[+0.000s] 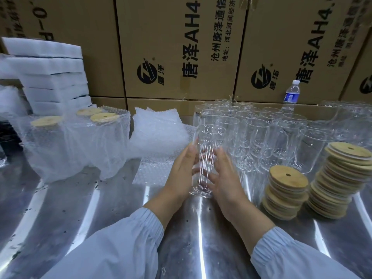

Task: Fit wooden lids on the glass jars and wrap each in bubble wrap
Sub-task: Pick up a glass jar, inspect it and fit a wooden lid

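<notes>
A tall ribbed glass jar (208, 141) stands upright with no lid on the steel table, at the middle. My left hand (182, 174) and my right hand (225, 178) hold it from either side, fingers curved round its lower half. Behind and to the right stand several more open jars (281, 135). Two stacks of round wooden lids (287, 179) with a small hole rise at the right. Loose bubble wrap (159, 133) lies behind my left hand. Three lidded jars wrapped in bubble wrap (94, 141) stand at the left.
Cardboard boxes (181, 47) form a wall along the back of the steel table (80, 208). A pile of white foam sheets (50, 77) sits at the far left. A water bottle (291, 93) stands behind the jars at the right.
</notes>
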